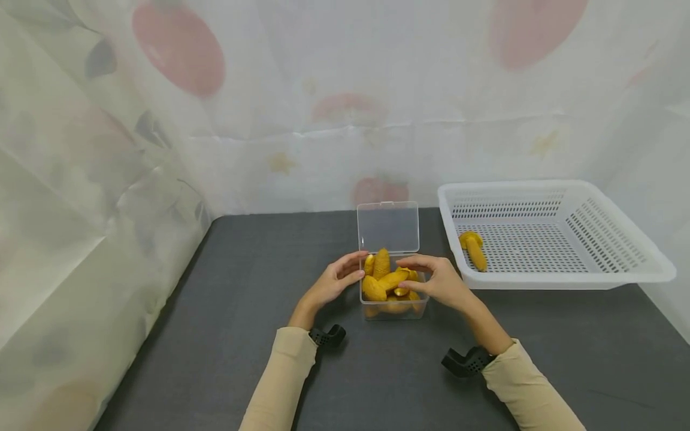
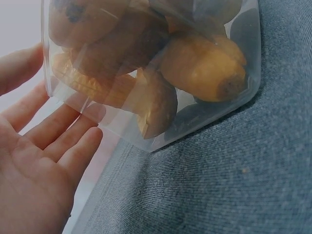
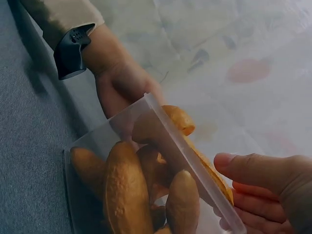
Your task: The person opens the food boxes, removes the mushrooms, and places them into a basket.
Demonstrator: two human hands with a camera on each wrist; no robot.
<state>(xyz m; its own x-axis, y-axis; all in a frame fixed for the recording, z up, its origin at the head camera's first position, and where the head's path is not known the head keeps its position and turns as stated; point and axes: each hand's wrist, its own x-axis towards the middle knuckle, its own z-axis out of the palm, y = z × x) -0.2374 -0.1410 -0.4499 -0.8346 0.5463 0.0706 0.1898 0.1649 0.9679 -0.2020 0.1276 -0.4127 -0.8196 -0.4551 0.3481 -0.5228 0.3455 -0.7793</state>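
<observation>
A clear lidded plastic box (image 1: pixel 396 314) holds several yellow mushrooms (image 1: pixel 374 290), some rising above its rim. Its hinged lid (image 1: pixel 388 227) stands upright at the back. At the box's left side is my left hand (image 1: pixel 336 280); in the left wrist view its long fingers (image 2: pixel 63 127) lie nearly straight against the clear wall. My right hand (image 1: pixel 439 280) reaches over the right rim, thumb and fingertips spread around the upper mushrooms. In the right wrist view the thumb (image 3: pixel 248 165) is stretched out beside the rim, with the other fingers behind the box.
A white perforated basket (image 1: pixel 566 278) stands at the right, with one yellow mushroom (image 1: pixel 474 251) in its left part. Everything rests on a dark grey table (image 1: pixel 259 269). Printed white cloth (image 1: pixel 302 72) hangs behind and along the left side.
</observation>
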